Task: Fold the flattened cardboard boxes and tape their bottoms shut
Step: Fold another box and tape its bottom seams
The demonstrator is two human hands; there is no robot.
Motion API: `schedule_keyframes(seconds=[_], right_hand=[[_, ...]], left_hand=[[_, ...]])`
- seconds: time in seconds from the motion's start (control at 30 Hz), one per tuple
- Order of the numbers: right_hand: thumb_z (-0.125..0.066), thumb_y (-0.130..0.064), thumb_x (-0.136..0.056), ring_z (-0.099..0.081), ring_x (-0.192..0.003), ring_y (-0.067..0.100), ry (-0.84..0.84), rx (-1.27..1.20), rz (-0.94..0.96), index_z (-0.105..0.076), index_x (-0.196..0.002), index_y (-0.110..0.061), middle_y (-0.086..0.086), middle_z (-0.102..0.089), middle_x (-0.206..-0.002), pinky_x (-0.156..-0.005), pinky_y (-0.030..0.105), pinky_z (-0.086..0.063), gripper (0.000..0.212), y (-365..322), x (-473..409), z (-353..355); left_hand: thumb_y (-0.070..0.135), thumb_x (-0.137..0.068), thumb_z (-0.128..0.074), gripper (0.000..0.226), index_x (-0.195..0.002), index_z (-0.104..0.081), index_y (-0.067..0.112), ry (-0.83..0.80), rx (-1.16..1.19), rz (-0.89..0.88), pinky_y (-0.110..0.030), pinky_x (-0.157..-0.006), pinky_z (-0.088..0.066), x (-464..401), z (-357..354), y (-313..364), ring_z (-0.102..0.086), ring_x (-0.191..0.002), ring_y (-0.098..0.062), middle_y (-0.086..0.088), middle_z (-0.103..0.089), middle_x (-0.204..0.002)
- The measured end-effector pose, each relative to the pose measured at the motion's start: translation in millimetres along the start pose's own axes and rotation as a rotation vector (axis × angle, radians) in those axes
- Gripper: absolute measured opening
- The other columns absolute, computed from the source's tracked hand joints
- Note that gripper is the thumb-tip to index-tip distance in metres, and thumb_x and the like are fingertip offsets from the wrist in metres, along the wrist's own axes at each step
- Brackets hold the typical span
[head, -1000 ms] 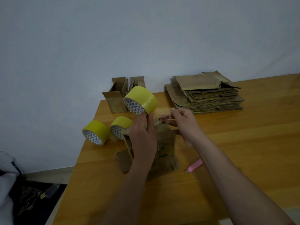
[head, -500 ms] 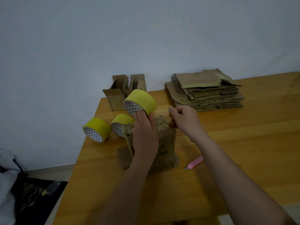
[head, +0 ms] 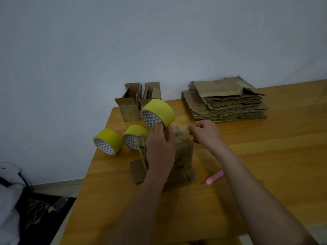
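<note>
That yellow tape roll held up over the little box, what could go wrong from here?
1. The left hand holds the tape roll in only its fingertips, so that grip might slip as the right hand pulls.
2. The clear strip stretched between the hands could twist or stick to itself.
3. The small box stands with neither hand clearly steadying it, so pressing tape down may tip it toward the pink cutter.
</note>
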State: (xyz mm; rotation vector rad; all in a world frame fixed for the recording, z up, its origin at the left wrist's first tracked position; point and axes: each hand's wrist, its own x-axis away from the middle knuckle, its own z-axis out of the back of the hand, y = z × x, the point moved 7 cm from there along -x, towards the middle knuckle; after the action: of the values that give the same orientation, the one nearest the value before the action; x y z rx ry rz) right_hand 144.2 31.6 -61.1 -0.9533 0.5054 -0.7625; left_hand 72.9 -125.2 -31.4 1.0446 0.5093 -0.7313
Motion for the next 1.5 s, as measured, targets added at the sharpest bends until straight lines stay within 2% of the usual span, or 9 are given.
schedule_keyframes(seconds=[0.23,0.47,0.67,0.73,0.93,1.03,1.1,1.37,1.5], right_hand=[[-0.053,-0.027,-0.099,-0.067,-0.061,0.015,-0.069,-0.075,-0.010,-0.063,-0.064,-0.009,0.001,-0.069,-0.060,-0.075,0.038,-0.059,0.041,3.6,-1.7,1.6],[-0.050,-0.030,-0.101,-0.056,-0.045,0.003,-0.144,-0.084,-0.029,-0.054,-0.060,-0.014,-0.002,-0.062,-0.057,-0.050,0.019,-0.045,0.044,6.1,-4.7,-9.0],[-0.051,-0.031,-0.101,-0.056,-0.059,0.020,-0.332,-0.212,-0.105,-0.057,-0.068,-0.010,0.009,-0.057,-0.063,-0.065,0.033,-0.051,0.040,21.5,-6.2,-30.1],[-0.051,-0.036,-0.100,-0.058,-0.067,0.023,-0.376,-0.249,-0.139,-0.061,-0.073,-0.008,0.013,-0.059,-0.071,-0.064,0.030,-0.053,0.040,25.2,-3.8,-36.8],[-0.064,-0.042,-0.090,-0.059,-0.058,0.017,-0.233,-0.158,-0.255,-0.050,-0.071,-0.013,0.009,-0.058,-0.071,-0.051,0.026,-0.053,0.037,41.2,-1.4,-35.2],[-0.071,-0.025,-0.087,-0.062,-0.079,0.018,-0.021,-0.146,-0.076,-0.054,-0.088,-0.016,0.002,-0.061,-0.087,-0.072,0.035,-0.056,0.019,34.3,0.2,-16.0],[-0.063,-0.015,-0.092,-0.061,-0.090,0.006,0.104,-0.187,0.156,-0.063,-0.099,-0.019,-0.007,-0.064,-0.093,-0.076,0.021,-0.051,0.008,13.6,10.9,-1.1],[-0.055,-0.007,-0.097,-0.063,-0.091,-0.006,0.017,-0.197,0.376,-0.070,-0.117,-0.014,-0.007,-0.070,-0.106,-0.077,0.011,-0.050,0.026,1.2,38.0,-15.9],[-0.052,-0.002,-0.096,-0.057,-0.099,0.001,0.023,-0.122,0.422,-0.068,-0.119,-0.013,-0.003,-0.067,-0.111,-0.081,0.004,-0.043,0.030,-4.0,37.2,-16.6]], left_hand=[[0.010,-0.085,-0.071,0.011,-0.086,-0.063,0.002,0.029,-0.078,-0.031,-0.010,-0.054,-0.024,4.9,-3.0,0.4,-0.046,-0.063,-0.012,-0.009,-0.060,-0.077],[0.028,-0.086,-0.055,0.025,-0.082,-0.065,0.005,0.091,-0.142,-0.103,-0.013,-0.059,-0.029,8.3,1.5,7.0,-0.057,-0.063,-0.016,-0.007,-0.065,-0.080],[0.029,-0.085,-0.057,0.027,-0.083,-0.069,0.005,0.088,-0.165,-0.103,-0.018,-0.056,-0.038,10.4,-2.5,4.7,-0.064,-0.064,-0.019,-0.007,-0.069,-0.083],[0.029,-0.085,-0.057,0.028,-0.083,-0.069,0.004,0.085,-0.160,-0.090,-0.018,-0.057,-0.039,9.8,-2.9,3.7,-0.064,-0.064,-0.019,-0.007,-0.069,-0.083],[0.020,-0.079,-0.069,0.017,-0.079,-0.067,0.004,0.054,-0.146,-0.022,-0.020,-0.054,-0.038,8.3,-3.9,1.9,-0.061,-0.061,-0.022,-0.008,-0.066,-0.079],[0.019,-0.077,-0.071,0.015,-0.080,-0.068,0.004,0.023,-0.153,-0.009,-0.020,-0.054,-0.038,8.1,-5.2,2.5,-0.061,-0.060,-0.021,-0.008,-0.066,-0.080],[0.017,-0.077,-0.074,0.015,-0.080,-0.068,0.004,0.013,-0.154,-0.002,-0.019,-0.055,-0.038,7.8,-5.8,2.5,-0.061,-0.061,-0.021,-0.008,-0.067,-0.080],[0.025,-0.087,-0.071,0.020,-0.096,-0.073,0.006,-0.076,-0.110,0.112,-0.021,-0.069,-0.039,2.7,4.6,4.4,-0.061,-0.080,-0.015,-0.005,-0.069,-0.089],[0.033,-0.090,-0.067,0.030,-0.106,-0.074,0.009,-0.247,-0.089,-0.029,-0.029,-0.080,-0.050,2.6,10.2,14.4,-0.062,-0.091,-0.014,-0.004,-0.072,-0.102]])
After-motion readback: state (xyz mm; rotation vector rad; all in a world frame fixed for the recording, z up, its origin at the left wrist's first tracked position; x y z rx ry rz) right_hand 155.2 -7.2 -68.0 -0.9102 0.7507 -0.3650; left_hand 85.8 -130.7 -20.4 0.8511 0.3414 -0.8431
